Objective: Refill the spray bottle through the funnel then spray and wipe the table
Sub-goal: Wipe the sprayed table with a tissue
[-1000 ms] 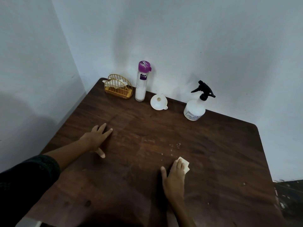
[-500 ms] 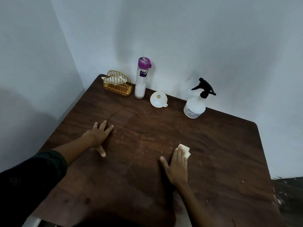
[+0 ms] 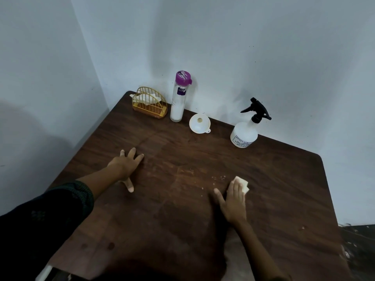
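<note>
My right hand lies flat on a small white folded tissue and presses it onto the dark wooden table right of centre. Straight fingers cover most of the tissue. My left hand rests flat on the table at the left, fingers spread. The white spray bottle with its black trigger head stands at the back right by the wall. A white funnel lies on its side to the left of it. Further left stands a tall clear bottle with a purple cap.
A gold wire napkin holder with tissues sits in the back left corner. White walls close the table at the back and left. Small pale crumbs lie just left of the tissue. The table's right edge drops to a dark floor.
My right hand has slid the tissue away from me, towards the back of the table. My left hand has stayed in place.
</note>
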{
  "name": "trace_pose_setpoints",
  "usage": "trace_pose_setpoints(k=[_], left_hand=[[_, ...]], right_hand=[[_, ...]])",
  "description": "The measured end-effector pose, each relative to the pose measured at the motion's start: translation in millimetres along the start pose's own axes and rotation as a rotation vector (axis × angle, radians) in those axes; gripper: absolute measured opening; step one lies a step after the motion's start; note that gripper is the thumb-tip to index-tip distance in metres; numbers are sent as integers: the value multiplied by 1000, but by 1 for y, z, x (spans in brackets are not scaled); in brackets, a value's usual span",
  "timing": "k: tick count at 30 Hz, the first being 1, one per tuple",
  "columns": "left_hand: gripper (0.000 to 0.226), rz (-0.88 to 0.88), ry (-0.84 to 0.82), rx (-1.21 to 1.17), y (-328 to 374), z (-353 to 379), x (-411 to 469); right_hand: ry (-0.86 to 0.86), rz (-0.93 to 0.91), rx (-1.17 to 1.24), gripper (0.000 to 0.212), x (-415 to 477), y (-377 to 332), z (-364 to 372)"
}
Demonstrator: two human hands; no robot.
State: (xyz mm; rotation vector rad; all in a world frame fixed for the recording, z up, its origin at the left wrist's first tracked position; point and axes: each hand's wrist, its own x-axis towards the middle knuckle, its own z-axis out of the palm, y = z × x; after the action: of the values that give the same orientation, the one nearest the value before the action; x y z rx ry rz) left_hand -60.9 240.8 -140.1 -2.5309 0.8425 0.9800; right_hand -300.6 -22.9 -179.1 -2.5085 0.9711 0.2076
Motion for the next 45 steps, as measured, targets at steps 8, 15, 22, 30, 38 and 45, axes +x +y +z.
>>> trace_pose_setpoints(k=[8,15,22,30,38,45], left_hand=[[133,8,13,7,-2,0,-1],[133,2,14,3,-6,3,0],[133,3,11,1,0,-2,-2],[132,17,32,-3,-4,2,0],[131,19,31,-12,-3,1,0],[132,28,30,-15,-4,2,-1]], right_hand=[[-149,-382,-106,98,-12,-20,15],[-122,-255,-125,99,-21,29,-2],[-120,-180,-86,85,28,-45,6],[-173,-487,-173,96,-42,-52,36],[-43,-190,-116,100,-19,-7,15],[-146,-336,-119,90,5,-108,40]])
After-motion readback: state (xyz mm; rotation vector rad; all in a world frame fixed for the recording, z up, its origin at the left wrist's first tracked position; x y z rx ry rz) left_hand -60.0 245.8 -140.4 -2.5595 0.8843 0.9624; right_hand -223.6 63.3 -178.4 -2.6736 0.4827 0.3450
